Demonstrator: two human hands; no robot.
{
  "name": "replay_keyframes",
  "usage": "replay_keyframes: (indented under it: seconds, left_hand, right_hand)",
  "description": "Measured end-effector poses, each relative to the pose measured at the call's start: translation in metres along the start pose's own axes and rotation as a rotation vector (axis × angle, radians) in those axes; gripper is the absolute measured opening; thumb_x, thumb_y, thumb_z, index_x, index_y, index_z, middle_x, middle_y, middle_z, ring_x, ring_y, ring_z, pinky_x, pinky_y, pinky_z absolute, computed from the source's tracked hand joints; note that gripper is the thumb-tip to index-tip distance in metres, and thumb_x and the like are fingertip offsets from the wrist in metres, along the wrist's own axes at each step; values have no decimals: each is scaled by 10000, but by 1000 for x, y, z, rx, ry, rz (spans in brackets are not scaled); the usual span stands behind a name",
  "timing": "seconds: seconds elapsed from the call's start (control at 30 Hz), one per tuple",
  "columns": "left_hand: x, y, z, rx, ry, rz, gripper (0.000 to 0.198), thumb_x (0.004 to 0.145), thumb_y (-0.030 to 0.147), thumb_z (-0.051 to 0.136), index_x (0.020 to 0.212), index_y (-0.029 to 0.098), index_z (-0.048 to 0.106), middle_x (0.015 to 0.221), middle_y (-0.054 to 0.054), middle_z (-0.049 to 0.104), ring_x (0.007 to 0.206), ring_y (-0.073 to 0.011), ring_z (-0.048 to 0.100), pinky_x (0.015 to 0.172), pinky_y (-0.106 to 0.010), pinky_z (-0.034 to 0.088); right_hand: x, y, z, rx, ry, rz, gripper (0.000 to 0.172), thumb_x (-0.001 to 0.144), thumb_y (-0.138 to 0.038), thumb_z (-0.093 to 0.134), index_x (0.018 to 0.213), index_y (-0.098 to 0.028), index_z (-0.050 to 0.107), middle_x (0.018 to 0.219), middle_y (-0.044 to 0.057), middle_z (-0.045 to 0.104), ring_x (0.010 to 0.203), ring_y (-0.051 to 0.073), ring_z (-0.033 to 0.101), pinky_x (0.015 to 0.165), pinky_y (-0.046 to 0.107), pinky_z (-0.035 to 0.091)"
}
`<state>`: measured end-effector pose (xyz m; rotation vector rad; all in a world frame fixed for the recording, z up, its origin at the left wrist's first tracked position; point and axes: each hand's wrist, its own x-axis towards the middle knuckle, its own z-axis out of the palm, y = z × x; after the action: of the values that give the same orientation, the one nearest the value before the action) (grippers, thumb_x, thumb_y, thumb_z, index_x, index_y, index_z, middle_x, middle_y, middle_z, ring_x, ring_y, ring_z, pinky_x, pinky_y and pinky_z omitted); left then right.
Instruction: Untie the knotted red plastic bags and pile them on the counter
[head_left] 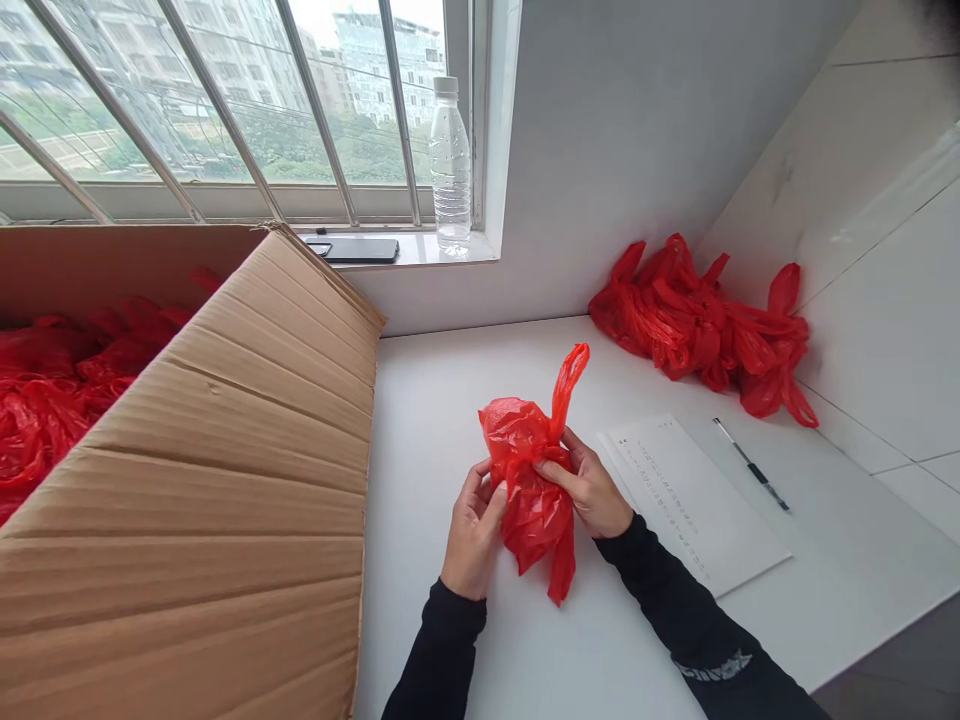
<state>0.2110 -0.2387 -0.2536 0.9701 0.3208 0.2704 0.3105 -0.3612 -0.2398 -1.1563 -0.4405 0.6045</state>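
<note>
A crumpled red plastic bag is held between my two hands above the white table. One looped handle of the bag sticks up at its top right, and another end hangs down at the bottom. My left hand grips the bag's left side, thumb in front. On the right side, my right hand pinches the gathered middle, with the thumb over the front and the other fingers partly hidden behind.
Left stands a cardboard box with red bags inside. More red bags are heaped at the back right. Papers and a pen lie to the right. The windowsill holds a phone and a water bottle.
</note>
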Motion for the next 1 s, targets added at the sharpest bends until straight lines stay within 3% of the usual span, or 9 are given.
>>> replay_keyframes:
  seconds: [0.13, 0.33, 0.43, 0.6, 0.73, 0.87, 1.0]
  left_hand:
    - [-2, 1, 2, 61, -78, 17, 499, 799, 256, 723, 1257, 227, 526, 1110, -90, 688, 1021, -218, 643, 890, -335, 495]
    - [3, -4, -2, 1, 87, 68, 325, 766, 305, 751, 1045, 166, 659, 1035, -93, 715, 1009, -244, 651, 887, -353, 501]
    - [3, -5, -1, -31, 122, 43, 337, 783, 344, 729, 1069, 172, 681, 1031, -85, 721, 987, -250, 658, 859, -355, 515]
    - [-3, 0, 4, -23, -17, 13, 394, 859, 287, 635, 1249, 246, 597, 1183, -70, 673, 1054, -240, 630, 879, -337, 511]
    - [-6, 4, 6, 48, -99, 36, 543, 795, 159, 678, 1305, 276, 531, 1214, -61, 650, 1062, -239, 622, 892, -343, 515]
    - [-4, 4, 6, 26, -62, 137, 626, 799, 171, 702, 1364, 289, 459, 1287, -71, 607, 1177, -255, 576, 1028, -409, 454]
    - [-1, 4, 2, 27, -19, 160, 599, 822, 211, 700, 1367, 268, 458, 1270, -91, 625, 1184, -267, 584, 1047, -440, 442]
  right_hand:
    - [0, 0, -1, -21, 15, -35, 263, 862, -273, 666, 1113, -259, 587, 970, 12, 655, 861, 185, 622, 810, 326, 510]
    - [-2, -6, 3, -90, -124, -4, 295, 844, -270, 690, 1111, -261, 566, 1055, 15, 643, 934, 199, 619, 875, 357, 500]
    - [-1, -6, 4, -63, -139, -1, 300, 836, -260, 701, 1103, -256, 564, 1033, 20, 660, 900, 200, 634, 855, 363, 512]
    - [2, -2, -1, 28, 34, -52, 311, 840, -279, 689, 1130, -256, 578, 996, 26, 672, 904, 218, 644, 827, 356, 527]
    - [2, -5, -2, 46, 64, -30, 333, 830, -281, 687, 1143, -268, 573, 982, 20, 679, 915, 221, 647, 844, 355, 527]
    - [0, -9, 0, 20, -3, -5, 393, 845, -286, 674, 1213, -280, 537, 1124, 30, 652, 1047, 229, 613, 948, 383, 486]
    - [0, -9, 0, 27, -111, 42, 552, 814, -248, 707, 1309, -268, 464, 1230, 53, 610, 1132, 242, 581, 1000, 409, 453]
